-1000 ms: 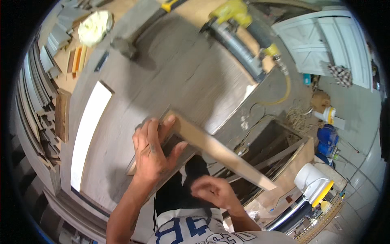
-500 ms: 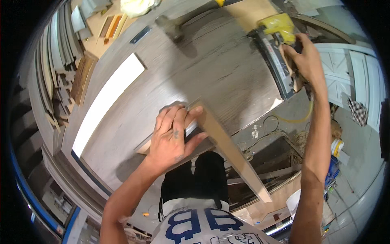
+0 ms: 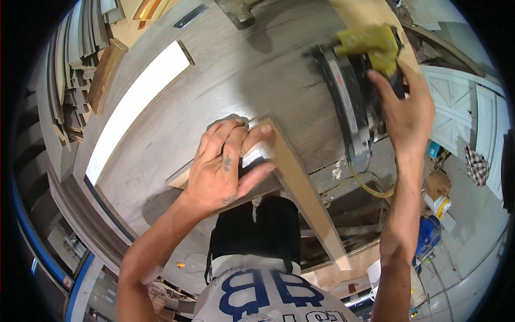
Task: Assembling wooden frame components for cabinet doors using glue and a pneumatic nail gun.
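Observation:
My left hand (image 3: 217, 161) presses on the corner where two narrow boards meet, with its thumb and fingers closed around a small pale-and-dark piece (image 3: 254, 156). One of those boards, a tan wooden strip (image 3: 307, 196), runs from the corner down to the right past the bench edge. The other board (image 3: 179, 178) lies mostly under my left hand. At the right, my right hand (image 3: 406, 110) grips a yellow and black nail gun (image 3: 370, 51), which is blurred by motion. Its long magazine points toward me, and a yellowish air hose (image 3: 370, 188) trails from its lower end.
The grey wood-grain workbench (image 3: 257, 80) bears a hammer (image 3: 238, 13) at the far side and a curved white strip (image 3: 137, 110) at left. Stacked boards (image 3: 72, 43) and offcuts fill the far left. White panelled doors (image 3: 450, 94) stand at right.
My right hand has brought the nail gun nearer and slightly left, off its earlier spot on the bench. My left hand keeps its hold at the corner. The view has shifted a little.

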Demonstrator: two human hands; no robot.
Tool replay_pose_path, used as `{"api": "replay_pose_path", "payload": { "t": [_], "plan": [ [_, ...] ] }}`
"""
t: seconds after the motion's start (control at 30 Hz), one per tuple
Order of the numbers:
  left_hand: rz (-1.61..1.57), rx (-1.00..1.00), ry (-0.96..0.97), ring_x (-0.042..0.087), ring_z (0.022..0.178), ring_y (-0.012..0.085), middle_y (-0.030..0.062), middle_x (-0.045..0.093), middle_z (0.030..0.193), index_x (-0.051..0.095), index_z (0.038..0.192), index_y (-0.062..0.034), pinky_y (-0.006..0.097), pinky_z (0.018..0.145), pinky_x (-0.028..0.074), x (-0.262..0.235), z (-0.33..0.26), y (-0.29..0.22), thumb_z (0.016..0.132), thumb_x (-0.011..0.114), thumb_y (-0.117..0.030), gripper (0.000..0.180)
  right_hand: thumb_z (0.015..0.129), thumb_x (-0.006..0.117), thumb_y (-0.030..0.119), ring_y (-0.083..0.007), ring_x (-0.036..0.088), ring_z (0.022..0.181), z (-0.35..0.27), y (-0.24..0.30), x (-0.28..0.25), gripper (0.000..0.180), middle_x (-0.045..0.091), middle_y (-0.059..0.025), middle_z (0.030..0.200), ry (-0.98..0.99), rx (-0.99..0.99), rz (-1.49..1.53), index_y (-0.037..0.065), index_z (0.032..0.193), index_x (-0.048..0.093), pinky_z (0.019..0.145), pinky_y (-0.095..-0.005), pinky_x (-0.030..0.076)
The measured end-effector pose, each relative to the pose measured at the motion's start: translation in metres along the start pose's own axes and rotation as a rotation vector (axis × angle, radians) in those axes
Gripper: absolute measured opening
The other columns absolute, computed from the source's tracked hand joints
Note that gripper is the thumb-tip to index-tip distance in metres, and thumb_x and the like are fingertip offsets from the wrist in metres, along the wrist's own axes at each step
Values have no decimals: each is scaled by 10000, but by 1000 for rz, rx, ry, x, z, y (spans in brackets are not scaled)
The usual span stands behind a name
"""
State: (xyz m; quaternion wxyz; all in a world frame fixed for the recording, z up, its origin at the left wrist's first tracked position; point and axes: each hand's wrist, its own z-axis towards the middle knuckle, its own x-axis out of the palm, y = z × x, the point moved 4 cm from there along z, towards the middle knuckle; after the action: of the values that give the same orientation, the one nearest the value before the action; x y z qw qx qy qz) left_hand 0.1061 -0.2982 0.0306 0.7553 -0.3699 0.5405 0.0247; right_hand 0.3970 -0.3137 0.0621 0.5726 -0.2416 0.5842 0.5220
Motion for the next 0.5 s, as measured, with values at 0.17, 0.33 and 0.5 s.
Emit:
{"api": "replay_pose_path", "payload": {
  "t": [0.17,0.33,0.5],
  "plan": [
    [46,11,-11,519,1086,328,144,538,1152,533,1276,-4,423,939,441,1,-1,2,745,794,-269,649,804,764,160,-307,622,916,-8,40,-3,374,649,-162,987,-219,-220,86,-4,1121,651,789,-374,490],
    [-14,-61,-29,504,1116,327,155,562,1181,528,1257,17,418,950,432,-7,-5,4,724,810,-230,652,769,799,246,-292,626,861,-151,67,-15,676,567,-158,1027,465,-67,312,83,1362,520,664,-375,548],
    [-78,-107,-56,500,1110,333,167,562,1182,523,1252,27,413,942,423,-7,-3,4,709,796,-163,637,829,735,333,-312,634,754,-194,71,0,704,547,-158,983,682,93,264,19,1390,448,594,-367,553]
  ]
}}
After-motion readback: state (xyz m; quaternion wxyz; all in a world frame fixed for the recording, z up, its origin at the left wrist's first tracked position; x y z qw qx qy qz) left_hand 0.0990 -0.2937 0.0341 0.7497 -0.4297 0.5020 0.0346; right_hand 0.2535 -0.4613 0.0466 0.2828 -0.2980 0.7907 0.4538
